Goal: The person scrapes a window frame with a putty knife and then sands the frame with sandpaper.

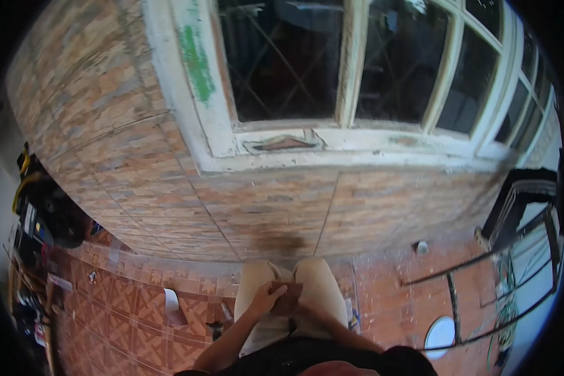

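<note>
A small piece of brown sandpaper [286,297] is held in front of my lap, over the light trousers [323,282]. My left hand [268,299] grips its left side, the thumb lying on top. At its lower right edge is my right hand [308,311], closed against the sheet, with its fingers partly hidden. Ahead of me stands a white window frame [219,141] with worn paint, a green patch [195,62] and a chipped hollow [283,143] along its bottom rail.
Stone-patterned tiles [263,200] cover the wall below the window. On the tiled floor [106,313] lies a curled brown-and-white sheet [173,306]. To the right are a white round lid or disc [440,337], a small cup [422,247] and a dark metal frame [454,307]. Black gear [53,210] stands left.
</note>
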The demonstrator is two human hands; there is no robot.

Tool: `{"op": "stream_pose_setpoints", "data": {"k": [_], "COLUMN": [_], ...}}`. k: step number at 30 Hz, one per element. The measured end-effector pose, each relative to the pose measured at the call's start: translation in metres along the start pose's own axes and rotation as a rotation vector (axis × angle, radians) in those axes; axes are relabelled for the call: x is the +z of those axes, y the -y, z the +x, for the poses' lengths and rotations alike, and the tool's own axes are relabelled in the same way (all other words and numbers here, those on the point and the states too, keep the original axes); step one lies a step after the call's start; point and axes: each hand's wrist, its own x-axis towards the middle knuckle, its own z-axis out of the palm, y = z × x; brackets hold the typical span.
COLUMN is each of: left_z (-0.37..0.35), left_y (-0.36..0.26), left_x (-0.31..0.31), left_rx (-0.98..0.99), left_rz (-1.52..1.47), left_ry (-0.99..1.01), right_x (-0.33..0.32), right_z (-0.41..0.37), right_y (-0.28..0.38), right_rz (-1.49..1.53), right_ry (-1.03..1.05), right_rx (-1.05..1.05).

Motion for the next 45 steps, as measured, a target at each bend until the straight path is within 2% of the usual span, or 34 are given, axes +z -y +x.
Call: {"op": "stream_pose_setpoints", "data": {"k": [1,2,4,5,6,7,8,9,10,11,12,13,14,15,16,18,19,20,23,25,26,28,30,31,33,34,36,38,40,41,42,44,45], "left_z": [0.007,0.015,0.029,0.046,0.064,0.077,0.093,0.109,0.11,0.131,0.136,0.148,0.151,0.156,0.156,0.159,0.162,0.168,0.168,0.153,0.152,0.153,0.153,0.153,0.159,0.163,0.164,0.166,0.167,0.166,0.166,0.166,0.166], "left_y": [-0.008,-0.021,-0.053,-0.084,-0.123,-0.162,-0.211,-0.254,-0.308,-0.351,-0.394,-0.426,-0.451,-0.467,-0.472,-0.48,-0.477,-0.476,-0.473,-0.472,-0.473,-0.472,-0.472,-0.472,-0.473,-0.475,-0.469,-0.469,-0.473,-0.471,-0.471,-0.469,-0.47], "left_x": [-0.003,-0.002,-0.001,-0.004,-0.014,-0.025,-0.04,-0.055,-0.057,-0.072,-0.082,-0.091,-0.096,-0.101,-0.1,-0.096,-0.101,-0.108,-0.109,-0.1,-0.1,-0.101,-0.101,-0.1,-0.104,-0.105,-0.105,-0.103,-0.104,-0.105,-0.105,-0.105,-0.105], "left_rx": [-0.041,-0.029,0.397,0.702,0.932,1.017,1.265,1.318,1.292,1.454,1.523,1.617,1.724,1.79,1.793,1.754,1.716,1.772,1.81,1.681,1.69,1.673,1.677,1.68,1.683,1.737,1.772,1.785,1.811,1.806,1.803,1.806,1.814], "left_rz": [-0.013,-0.026,0.27,0.365,0.572,0.627,0.73,0.728,0.593,0.682,0.742,0.825,0.886,1.096,1.085,1.305,1.317,1.232,1.137,1.177,1.172,1.214,1.207,1.209,1.216,1.193,1.177,1.128,1.122,1.129,1.143,1.139,1.122], "left_ry": [0.083,0.063,-0.086,-0.112,-0.216,-0.275,-0.389,-0.43,-0.522,-0.715,-0.815,-1.041,-1.08,-1.135,-1.125,-1.169,-1.157,-1.126,-1.089,-1.028,-1.014,-1.038,-1.026,-1.039,-1.05,-1.065,-1.047,-1.078,-1.092,-1.09,-1.085,-1.067,-1.065], "right_x": [0.014,0.013,0.013,0.015,0.002,-0.016,-0.027,-0.024,-0.018,-0.013,-0.009,-0.006,-0.005,-0.013,-0.012,-0.001,0.008,0.017,0.054,0.082,0.108,0.123,0.133,0.129,0.133,0.142,0.159,0.158,0.166,0.17,0.167,0.164,0.167], "right_z": [-0.013,-0.013,-0.019,-0.02,-0.012,-0.002,0.003,0.003,-0.001,-0.007,-0.01,-0.011,-0.01,-0.004,-0.004,0.0,0.005,0.013,0.039,0.078,0.078,0.12,0.145,0.15,0.141,0.143,0.149,0.15,0.145,0.154,0.155,0.143,0.137], "right_y": [0.004,0.016,0.037,0.058,0.069,0.076,0.083,0.097,0.117,0.13,0.139,0.147,0.153,0.154,0.161,0.197,0.22,0.242,0.315,0.345,0.355,0.354,0.352,0.353,0.363,0.363,0.351,0.346,0.353,0.352,0.352,0.355,0.361], "right_rz": [0.164,0.142,0.15,0.215,0.202,0.148,0.098,0.098,0.049,0.001,0.003,0.072,0.14,0.21,0.213,0.125,0.052,0.009,-0.2,-0.176,-0.394,-0.558,-1.046,-1.033,-0.432,-0.422,-0.822,-0.831,-0.136,-0.4,-0.397,-0.412,-0.15], "right_ry": [-0.016,-0.001,-0.127,-0.12,-0.116,-0.147,-0.179,-0.185,-0.173,-0.164,-0.174,-0.232,-0.29,-0.298,-0.309,-0.292,-0.303,-0.307,-0.443,-0.656,-0.803,-0.68,-0.872,-0.88,-0.787,-0.793,-0.691,-0.717,-0.66,-0.799,-0.798,-0.606,-0.58], "right_rx": [0.03,0.036,0.006,-0.063,-0.055,-0.1,-0.148,-0.146,-0.239,-0.326,-0.324,-0.35,-0.376,-0.392,-0.395,-0.545,-0.626,-0.752,-1.035,-1.231,-1.138,-1.128,-1.372,-1.376,-1.218,-1.215,-1.355,-1.373,-1.171,-1.314,-1.311,-1.123,-1.095]}}
